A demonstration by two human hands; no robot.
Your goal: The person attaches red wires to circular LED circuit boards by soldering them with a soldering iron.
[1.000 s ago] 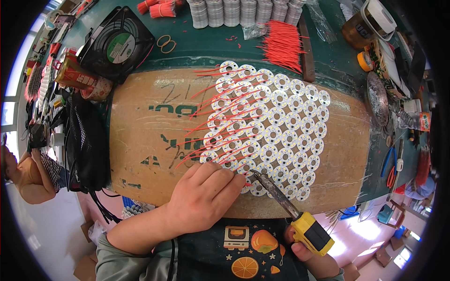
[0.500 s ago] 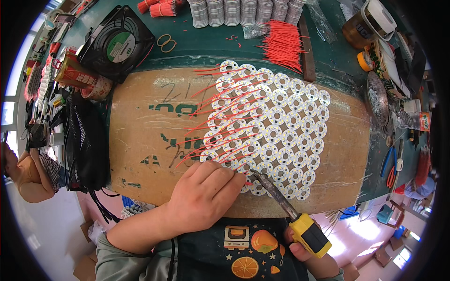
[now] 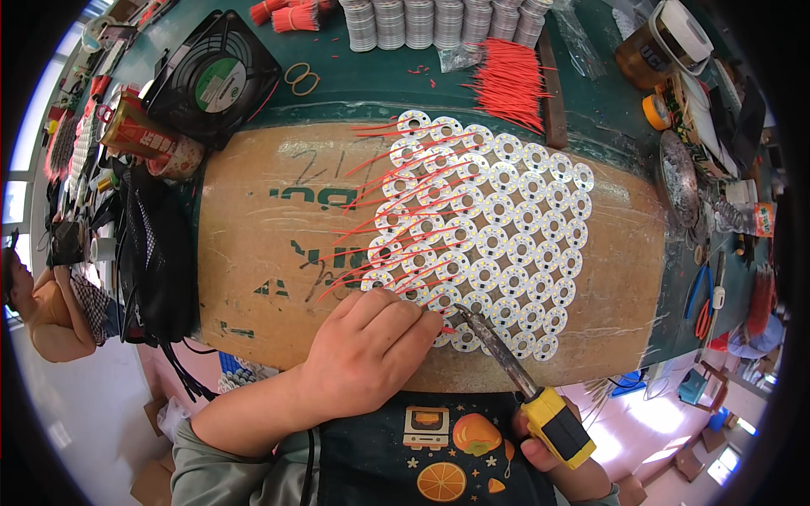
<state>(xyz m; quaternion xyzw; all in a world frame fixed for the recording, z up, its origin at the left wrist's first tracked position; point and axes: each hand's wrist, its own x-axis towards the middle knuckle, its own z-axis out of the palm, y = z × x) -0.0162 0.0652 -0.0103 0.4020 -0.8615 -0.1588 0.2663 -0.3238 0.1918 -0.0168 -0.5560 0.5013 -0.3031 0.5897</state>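
Rows of round white LED circuit boards lie close together on a brown cardboard sheet. Thin red wires stretch leftward from many boards in the left columns. My left hand rests over the lower left of the rows, thumb and fingers pinched on a red wire, of which only a bit shows at the fingertips. My right hand, partly hidden behind the handle, grips a yellow-and-black soldering iron. Its tip is at a board in a lower row, just right of my left fingertips.
A pile of red wires lies beyond the boards, near stacked boards. At the far left stands a black fan. A lidded tub, orange tape roll and pliers are to the right. Another person sits far left.
The soldering iron has shifted very slightly, its tip a touch to the right. My left hand holds its place, and the boards and wires look the same.
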